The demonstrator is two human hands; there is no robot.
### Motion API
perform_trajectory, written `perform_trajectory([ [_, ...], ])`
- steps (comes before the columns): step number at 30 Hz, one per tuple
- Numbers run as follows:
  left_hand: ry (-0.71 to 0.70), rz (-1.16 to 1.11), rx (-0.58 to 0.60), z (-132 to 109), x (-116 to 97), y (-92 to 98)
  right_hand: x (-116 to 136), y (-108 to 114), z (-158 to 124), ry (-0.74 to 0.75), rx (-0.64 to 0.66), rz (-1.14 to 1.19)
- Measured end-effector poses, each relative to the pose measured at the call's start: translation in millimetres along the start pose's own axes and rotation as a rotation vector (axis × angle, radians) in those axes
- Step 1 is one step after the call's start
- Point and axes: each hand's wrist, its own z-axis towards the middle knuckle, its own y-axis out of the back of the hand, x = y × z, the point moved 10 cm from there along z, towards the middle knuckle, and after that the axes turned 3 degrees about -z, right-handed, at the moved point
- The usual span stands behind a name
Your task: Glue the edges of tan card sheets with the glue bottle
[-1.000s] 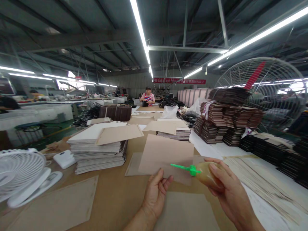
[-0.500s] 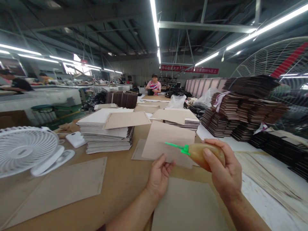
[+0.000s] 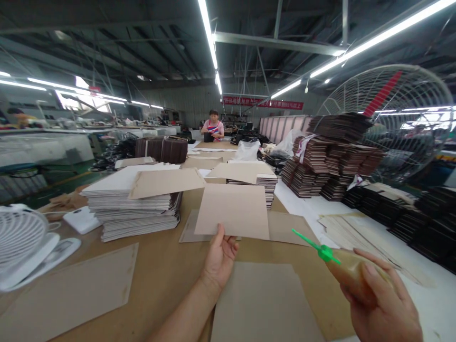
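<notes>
Pinched at its near edge, a flat beige cardboard sheet (image 3: pixel 233 211) is held up off the table by my left hand (image 3: pixel 221 254), thumb on top and fingers beneath. My right hand (image 3: pixel 383 294) is wrapped around a squeeze bottle (image 3: pixel 356 273) of amber colour with a thin green nozzle (image 3: pixel 306 238) that points up and to the left, apart from the sheet. Under the held sheet lie other cardboard pieces (image 3: pixel 290 227) on the brown table. Nearer to me, between my arms, rests another cardboard sheet (image 3: pixel 263 304).
To the left stand a stack of white-topped boards (image 3: pixel 131 204), a white fan (image 3: pixel 23 242) and a white device (image 3: pixel 81 220). Bundled dark brown pieces (image 3: pixel 335 156) are piled at right, before a large caged fan (image 3: pixel 399 123). A person (image 3: pixel 213 127) stands at the table's far end.
My right hand has drawn the bottle away from the sheet, to the right and down. The sheet in my left hand now faces me more squarely. The whole view has turned slightly right.
</notes>
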Motion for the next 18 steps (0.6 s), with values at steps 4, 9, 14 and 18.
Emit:
perform_trajectory([
  [4, -0.014, 0.016, -0.003, 1.1, -0.3, 2.7, -13.9, 16.8, -4.8, -0.078, -0.049, 0.066],
  [9, -0.012, 0.035, -0.025, 1.1, 1.9, 8.3, -20.5, 25.9, -6.3, -0.086, -0.051, 0.055],
  [14, -0.014, 0.054, -0.043, -1.6, 7.4, 11.3, -25.2, 28.8, -3.3, -0.106, -0.058, 0.05],
  [18, -0.019, 0.069, -0.04, -5.1, 10.7, 11.9, -23.6, 26.5, -2.7, -0.133, -0.086, 0.053],
])
